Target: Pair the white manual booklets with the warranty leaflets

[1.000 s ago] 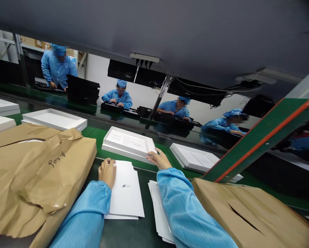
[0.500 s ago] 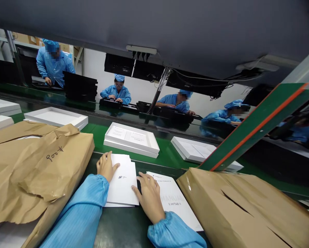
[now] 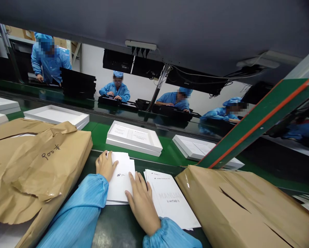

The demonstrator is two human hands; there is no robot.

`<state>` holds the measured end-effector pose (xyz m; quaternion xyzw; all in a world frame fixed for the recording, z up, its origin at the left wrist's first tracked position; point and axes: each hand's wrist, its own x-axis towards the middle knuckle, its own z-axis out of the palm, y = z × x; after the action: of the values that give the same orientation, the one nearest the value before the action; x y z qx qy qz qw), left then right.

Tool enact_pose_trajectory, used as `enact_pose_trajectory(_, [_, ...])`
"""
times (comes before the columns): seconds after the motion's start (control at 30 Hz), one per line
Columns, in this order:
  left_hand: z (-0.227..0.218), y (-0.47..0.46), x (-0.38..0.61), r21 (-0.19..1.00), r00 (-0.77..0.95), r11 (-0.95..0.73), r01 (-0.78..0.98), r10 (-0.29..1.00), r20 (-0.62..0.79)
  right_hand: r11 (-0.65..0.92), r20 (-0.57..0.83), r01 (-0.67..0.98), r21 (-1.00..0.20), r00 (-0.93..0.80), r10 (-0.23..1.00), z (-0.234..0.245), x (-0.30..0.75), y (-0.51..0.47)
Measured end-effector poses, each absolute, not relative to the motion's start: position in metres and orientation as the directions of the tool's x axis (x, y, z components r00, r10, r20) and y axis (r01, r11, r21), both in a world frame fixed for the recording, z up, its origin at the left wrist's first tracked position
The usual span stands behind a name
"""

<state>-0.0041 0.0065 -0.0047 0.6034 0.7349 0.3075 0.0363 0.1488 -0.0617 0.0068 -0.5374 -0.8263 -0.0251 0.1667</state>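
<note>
The left hand (image 3: 105, 166), just left of the lower middle of the frame, lies on the upper left edge of the stack of white leaflets (image 3: 120, 186), its fingers and thumb spread apart; whether it pinches any sheet cannot be told. The right hand (image 3: 142, 203) sits lower and further right, its fingers uncurled and parted, the fingertips over the stack's right edge; light contact there is not clear. The leaflets thus lie between the two hands, their long axis running up the frame, away from the person, with some sheets out of line along the top and bottom. Close on the right hand's other side, the manuals (image 3: 173, 203) lie with their long axis slanting from upper left to lower right, partly hidden by that hand and well apart from the left one. Beyond the leaflets' top edge, in the middle of the frame, a white box (image 3: 135, 136) with printed cards in it stands on the green belt (image 3: 167, 150), long side crosswise to the leaflets; the left hand is the nearer to it. Brown paper packages flank both arms, one at the lower left (image 3: 66, 162), the other at the lower right (image 3: 247, 203).
</note>
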Motion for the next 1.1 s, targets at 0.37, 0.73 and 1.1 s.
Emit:
enact_pose_trajectory(0.37, [-0.004,0.006,-0.005,0.493,-0.266,0.088,0.866,0.915,0.304,0.553,0.417,0.638,-0.536,-0.369,0.831,0.008,0.140,-0.075])
enact_pose_trajectory(0.73, [0.011,0.002,-0.007,0.623,-0.353,-0.049,0.781,0.788,0.505,0.162,0.178,-0.200,-0.966,-0.068,0.982,0.039,0.156,-0.056])
enact_pose_trajectory(1.1, [0.008,-0.006,0.024,0.963,0.337,-0.104,-0.248,0.923,0.187,0.662,0.438,0.658,-0.359,-0.507,0.742,0.018,0.157,-0.052])
